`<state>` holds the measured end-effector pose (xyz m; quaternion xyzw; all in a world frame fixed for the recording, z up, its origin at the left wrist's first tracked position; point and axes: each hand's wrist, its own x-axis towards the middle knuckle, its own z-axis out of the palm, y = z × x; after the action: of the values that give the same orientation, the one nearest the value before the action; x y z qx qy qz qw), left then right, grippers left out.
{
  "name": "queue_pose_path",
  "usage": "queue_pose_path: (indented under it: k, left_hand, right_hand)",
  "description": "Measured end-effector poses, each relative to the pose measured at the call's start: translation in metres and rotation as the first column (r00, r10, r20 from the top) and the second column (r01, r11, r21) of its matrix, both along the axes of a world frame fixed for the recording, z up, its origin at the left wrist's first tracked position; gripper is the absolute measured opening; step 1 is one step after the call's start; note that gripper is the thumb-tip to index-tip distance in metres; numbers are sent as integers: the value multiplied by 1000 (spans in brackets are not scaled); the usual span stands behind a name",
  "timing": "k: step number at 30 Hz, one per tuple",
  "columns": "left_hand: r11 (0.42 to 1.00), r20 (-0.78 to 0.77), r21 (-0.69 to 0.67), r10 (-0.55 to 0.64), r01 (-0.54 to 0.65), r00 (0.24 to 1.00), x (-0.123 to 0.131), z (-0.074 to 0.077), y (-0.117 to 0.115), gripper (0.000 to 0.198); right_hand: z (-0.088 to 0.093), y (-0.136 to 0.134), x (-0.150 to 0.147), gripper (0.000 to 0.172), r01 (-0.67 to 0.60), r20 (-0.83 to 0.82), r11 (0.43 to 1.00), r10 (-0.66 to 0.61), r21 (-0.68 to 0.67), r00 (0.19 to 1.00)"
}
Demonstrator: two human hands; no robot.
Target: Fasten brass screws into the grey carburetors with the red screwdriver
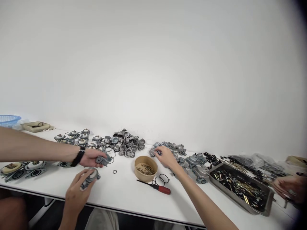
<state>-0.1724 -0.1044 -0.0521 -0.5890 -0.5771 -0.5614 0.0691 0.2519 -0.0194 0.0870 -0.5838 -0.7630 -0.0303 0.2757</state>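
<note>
My left hand (78,191), near the table's front edge, grips a grey metal carburetor (89,179) with a white float on its top. My right hand (165,156) reaches beyond the bowl, its fingers closed round a grey carburetor (152,152) at the left end of a group of carburetors (196,159). Its fingertips are partly hidden. Between my hands stands a tan round bowl (137,172) of small brass-coloured screws (145,169). In front of it lies a red-handled screwdriver (163,189) beside black rubber rings (160,181).
From the left, a co-worker's hand (92,157) with a black wristband holds a grey metal part (104,159). Metal bowl-shaped parts (127,143) are heaped by the wall. Carburetors with floats (81,140) stand left. At right are a metal tray (240,201) and another person's hand (287,187).
</note>
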Motion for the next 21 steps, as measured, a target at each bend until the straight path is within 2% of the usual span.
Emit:
queue_pose_path:
  k: [3,6,9,11,13,15,18,21]
  left_hand:
    - [968,41,-53,-242,244,969,31,-7,4,32]
    - [910,116,-116,-387,399,915,67,-4,2,22]
    - [798,172,-201,-542,568,822,103,9,-3,18]
    - [716,248,-239,-608,656,754,123,19,-5,22]
    - [656,294,-252,-648,711,702,138,27,-6,26]
    - [636,305,-257,-662,728,685,146,31,-6,28]
    - [621,314,-261,-669,739,674,145,31,-6,28]
    - [589,356,-259,-679,766,642,138,29,-7,35]
  right_hand:
    - [-9,41,-46,25,-160,48,977,168,-143,985]
    - [-20,77,-87,32,-211,85,945,239,-250,967]
    - [-29,102,-118,37,-181,128,931,231,-317,965]
    - [-34,112,-131,38,-151,151,926,213,-346,965]
    - [-38,118,-138,37,-132,164,920,204,-368,965]
    - [-41,121,-140,34,-128,164,913,205,-387,965]
    - [-42,120,-138,30,-133,146,903,208,-408,967]
    - [-35,113,-134,30,-134,103,919,185,-370,977]
